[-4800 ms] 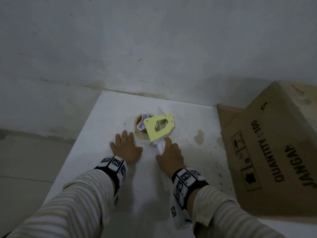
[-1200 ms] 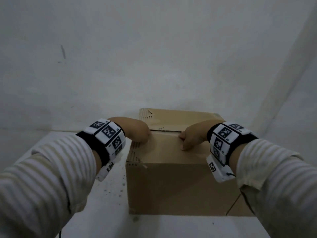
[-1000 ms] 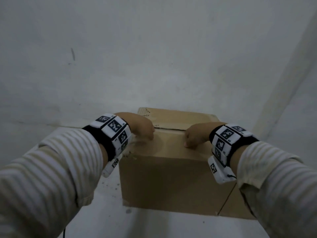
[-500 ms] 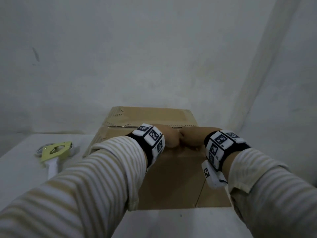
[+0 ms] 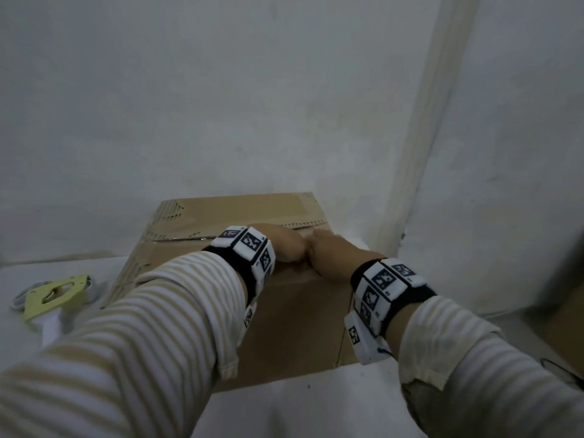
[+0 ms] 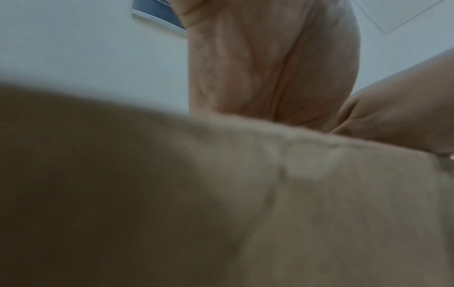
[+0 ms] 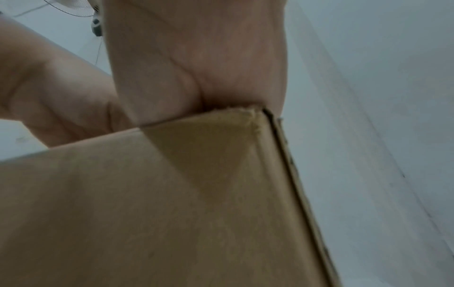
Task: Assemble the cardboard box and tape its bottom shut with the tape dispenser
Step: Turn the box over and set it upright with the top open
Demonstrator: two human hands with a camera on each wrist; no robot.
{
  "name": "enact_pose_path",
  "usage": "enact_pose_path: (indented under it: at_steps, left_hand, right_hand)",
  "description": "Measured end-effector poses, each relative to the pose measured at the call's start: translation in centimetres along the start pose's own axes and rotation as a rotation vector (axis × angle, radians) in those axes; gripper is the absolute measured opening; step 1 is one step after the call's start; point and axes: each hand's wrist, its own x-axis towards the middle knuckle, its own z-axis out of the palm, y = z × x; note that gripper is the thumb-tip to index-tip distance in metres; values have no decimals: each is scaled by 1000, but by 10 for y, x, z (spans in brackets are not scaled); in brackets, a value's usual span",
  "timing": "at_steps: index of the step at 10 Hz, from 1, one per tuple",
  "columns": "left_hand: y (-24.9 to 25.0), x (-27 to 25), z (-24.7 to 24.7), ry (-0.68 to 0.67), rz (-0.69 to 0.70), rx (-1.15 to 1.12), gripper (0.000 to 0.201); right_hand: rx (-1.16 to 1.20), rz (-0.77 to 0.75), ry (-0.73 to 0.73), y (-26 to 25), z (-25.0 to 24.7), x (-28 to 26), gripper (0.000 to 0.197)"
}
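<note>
With both hands, left hand and right hand, pressed on the box flaps, fingers hidden, you'll need the tape dispenser next.

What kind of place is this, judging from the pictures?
Probably a plain packing corner in a storeroom or workshop, though that is uncertain: a cardboard box stands on a white table against bare whitish walls, with a yellow tape dispenser lying beside it.
</note>
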Motion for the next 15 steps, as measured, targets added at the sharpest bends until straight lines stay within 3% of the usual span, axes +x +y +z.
enact_pose_path:
  at_steps: [1, 2, 3, 4, 5, 6, 7, 9, 11, 13, 14, 15]
  left_hand:
    - [1, 5, 2, -1, -34, 65, 38]
    - [10, 5, 10, 42, -17, 67, 43]
    - [14, 7, 20, 97, 2, 2, 56]
    - [13, 17, 31, 132, 28, -38, 59]
    - [8, 3, 33, 147, -1, -64, 54]
    - [8, -5, 39, 205, 8, -106, 47]
    - [6, -12, 43, 352, 118, -190, 33]
    - [-10, -29, 43, 425, 177, -335, 39]
    - [-62, -55, 45, 393, 145, -363, 42]
    - [-115, -80, 62, 430, 86, -338, 44]
    - [-141, -88, 76, 670, 27, -271, 46]
    - [-164, -96, 86, 817, -56, -214, 49]
  right_hand:
    - [-35, 20, 146, -2, 22, -5, 41]
    - [78, 128, 259, -2, 35, -10, 40]
    - [328, 137, 419, 0, 39, -14, 38]
    - [570, 149, 490, -1, 35, -20, 34]
    - [595, 154, 700, -7, 38, -21, 19]
    - [671, 243, 757, -10, 55, -18, 40]
    - [660, 269, 852, -13, 72, -19, 59]
    - [541, 425, 735, -27, 67, -28, 63]
    - [518, 457, 641, -57, 67, -26, 47]
    - [536, 507, 642, -73, 68, -29, 50]
    - [521, 525, 654, -76, 68, -30, 52]
    - [523, 539, 656, -78, 68, -29, 48]
